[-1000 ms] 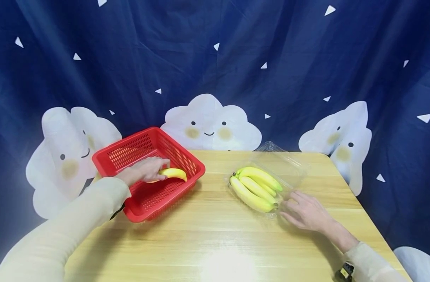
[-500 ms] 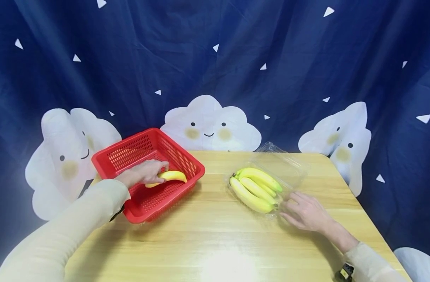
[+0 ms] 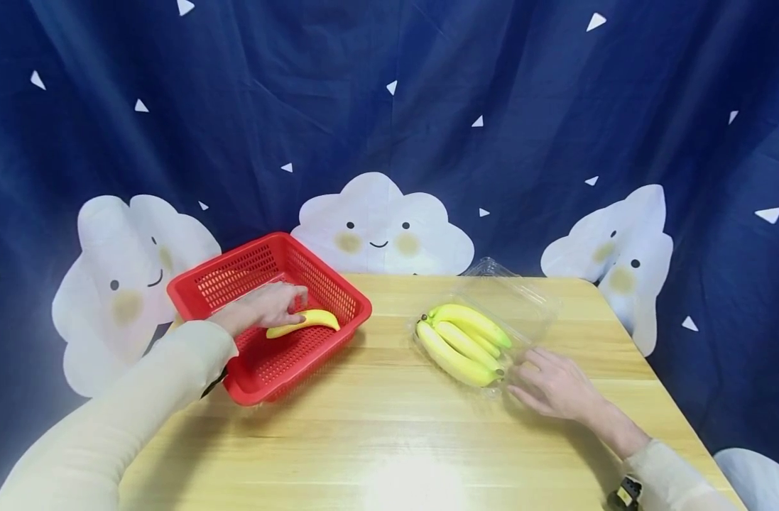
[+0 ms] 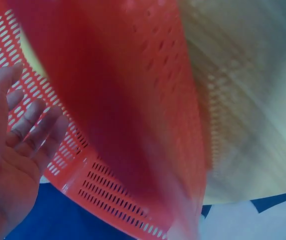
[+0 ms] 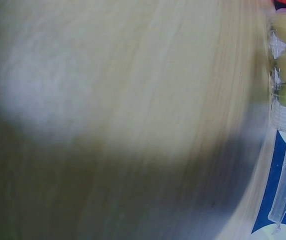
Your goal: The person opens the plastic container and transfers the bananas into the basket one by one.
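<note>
In the head view my left hand (image 3: pixel 270 305) reaches down into a red plastic basket (image 3: pixel 357 309). Just below its thumb a single banana (image 3: pixel 319 319) lies on the basket floor. The left wrist view has the same hand (image 4: pixel 20 150) with fingers apart and loosely bent, gripping nothing; a small part of the banana (image 4: pixel 31 57) shows beyond the thumb. Several bananas (image 3: pixel 459 344) rest in a clear plastic clamshell box (image 3: pixel 520 301) with its lid folded back. Beside the box's near right corner rests my right hand (image 3: pixel 552 383), fingers loosely bent; whether they touch the plastic is unclear.
Everything stands on a light wooden table (image 3: pixel 389 426), its right edge running past my right arm. A dark blue curtain (image 3: pixel 389 128) with cloud prints hangs right behind the table. The basket's raised walls surround my left hand.
My left hand has let go of the banana, which now lies on the basket floor with more of it showing. My right hand and the boxed bananas have not moved.
</note>
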`<act>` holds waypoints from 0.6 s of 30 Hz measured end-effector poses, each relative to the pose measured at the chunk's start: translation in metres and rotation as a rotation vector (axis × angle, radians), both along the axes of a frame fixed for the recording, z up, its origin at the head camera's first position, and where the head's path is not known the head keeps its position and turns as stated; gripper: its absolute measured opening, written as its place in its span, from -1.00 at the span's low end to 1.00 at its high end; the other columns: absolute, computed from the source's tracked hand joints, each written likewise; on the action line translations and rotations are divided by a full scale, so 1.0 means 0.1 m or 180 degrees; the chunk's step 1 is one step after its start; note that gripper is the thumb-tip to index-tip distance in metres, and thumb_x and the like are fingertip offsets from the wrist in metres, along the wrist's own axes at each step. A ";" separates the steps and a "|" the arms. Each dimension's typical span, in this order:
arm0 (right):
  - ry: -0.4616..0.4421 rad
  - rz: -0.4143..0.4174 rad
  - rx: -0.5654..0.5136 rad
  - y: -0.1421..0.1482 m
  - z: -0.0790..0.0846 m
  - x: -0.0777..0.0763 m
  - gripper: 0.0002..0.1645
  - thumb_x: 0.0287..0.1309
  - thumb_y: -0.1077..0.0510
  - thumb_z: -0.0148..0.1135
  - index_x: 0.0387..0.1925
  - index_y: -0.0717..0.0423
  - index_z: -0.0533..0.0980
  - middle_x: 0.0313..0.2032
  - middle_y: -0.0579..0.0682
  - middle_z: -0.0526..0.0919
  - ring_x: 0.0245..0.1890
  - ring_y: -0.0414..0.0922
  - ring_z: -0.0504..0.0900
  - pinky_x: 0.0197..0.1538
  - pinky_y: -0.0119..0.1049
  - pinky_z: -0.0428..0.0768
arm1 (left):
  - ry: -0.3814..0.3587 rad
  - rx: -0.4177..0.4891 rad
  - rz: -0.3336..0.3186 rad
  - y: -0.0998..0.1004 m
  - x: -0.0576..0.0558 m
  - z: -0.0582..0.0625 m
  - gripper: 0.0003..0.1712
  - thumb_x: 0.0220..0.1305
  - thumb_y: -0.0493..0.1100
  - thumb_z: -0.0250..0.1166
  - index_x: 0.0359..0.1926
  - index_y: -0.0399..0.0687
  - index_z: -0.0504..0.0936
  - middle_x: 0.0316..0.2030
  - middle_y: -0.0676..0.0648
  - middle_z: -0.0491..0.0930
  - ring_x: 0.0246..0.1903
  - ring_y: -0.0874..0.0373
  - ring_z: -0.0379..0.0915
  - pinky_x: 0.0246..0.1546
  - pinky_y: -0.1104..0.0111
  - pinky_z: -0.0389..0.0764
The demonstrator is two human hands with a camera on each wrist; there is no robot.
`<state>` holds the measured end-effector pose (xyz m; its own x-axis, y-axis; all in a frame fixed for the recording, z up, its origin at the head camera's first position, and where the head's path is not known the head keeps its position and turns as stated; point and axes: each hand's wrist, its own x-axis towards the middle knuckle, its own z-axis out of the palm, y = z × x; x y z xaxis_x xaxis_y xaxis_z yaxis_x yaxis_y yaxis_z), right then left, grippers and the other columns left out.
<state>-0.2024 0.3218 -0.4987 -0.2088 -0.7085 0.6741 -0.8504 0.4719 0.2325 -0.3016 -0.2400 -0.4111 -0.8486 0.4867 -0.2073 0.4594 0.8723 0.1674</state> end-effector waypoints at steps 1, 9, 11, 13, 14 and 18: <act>-0.0001 0.0001 0.0002 0.00 0.00 0.00 -0.53 0.50 -0.21 0.09 -0.32 -0.04 0.72 -0.30 -0.08 0.72 -0.35 -0.16 0.64 -0.35 -0.31 0.66 | 0.0024 -0.0025 0.0009 0.01 -0.01 0.02 -0.61 0.33 0.00 0.45 0.08 -0.04 0.62 -0.18 -0.12 0.69 -0.20 0.06 0.55 -0.14 0.19 0.66; -0.0005 0.0029 -0.0004 0.00 0.02 0.00 -0.54 0.50 -0.21 0.09 -0.32 -0.03 0.71 -0.30 -0.05 0.74 -0.34 -0.14 0.66 -0.34 -0.28 0.68 | 0.0251 0.0013 0.0004 0.12 -0.11 0.17 -0.60 0.35 0.01 0.43 0.09 -0.09 0.64 -0.16 -0.12 0.71 -0.16 0.02 0.62 -0.06 0.08 0.68; -0.0006 0.0015 -0.0003 -0.01 0.03 0.00 -0.54 0.50 -0.21 0.09 -0.32 -0.03 0.71 -0.30 -0.06 0.73 -0.34 -0.14 0.67 -0.33 -0.27 0.68 | 0.0287 0.0064 -0.0006 0.15 -0.13 0.19 -0.61 0.34 0.00 0.44 0.06 -0.10 0.65 -0.16 -0.13 0.72 -0.16 0.01 0.63 -0.05 0.07 0.68; -0.0008 0.0012 -0.0004 -0.01 0.03 0.00 -0.54 0.50 -0.21 0.10 -0.32 -0.03 0.71 -0.30 -0.06 0.73 -0.34 -0.14 0.66 -0.33 -0.27 0.68 | 0.0333 0.0094 -0.0013 0.19 -0.14 0.22 -0.62 0.33 0.01 0.44 0.04 -0.10 0.66 -0.17 -0.12 0.72 -0.17 0.02 0.64 -0.05 0.07 0.68; -0.0007 0.0006 -0.0001 -0.01 0.04 0.01 -0.54 0.50 -0.21 0.10 -0.32 -0.04 0.71 -0.30 -0.06 0.73 -0.34 -0.14 0.66 -0.34 -0.28 0.68 | 0.0356 0.0101 -0.0012 0.20 -0.15 0.23 -0.62 0.33 0.02 0.44 0.03 -0.09 0.66 -0.17 -0.13 0.72 -0.17 0.02 0.63 -0.05 0.07 0.68; -0.0010 -0.0007 0.0011 -0.01 0.04 0.02 -0.54 0.49 -0.22 0.10 -0.32 -0.04 0.71 -0.31 -0.07 0.72 -0.35 -0.15 0.65 -0.35 -0.29 0.67 | 0.0383 0.0172 0.0009 0.29 -0.13 0.28 -0.62 0.35 0.04 0.42 0.03 -0.09 0.66 -0.12 -0.15 0.72 -0.12 0.00 0.62 0.01 0.06 0.67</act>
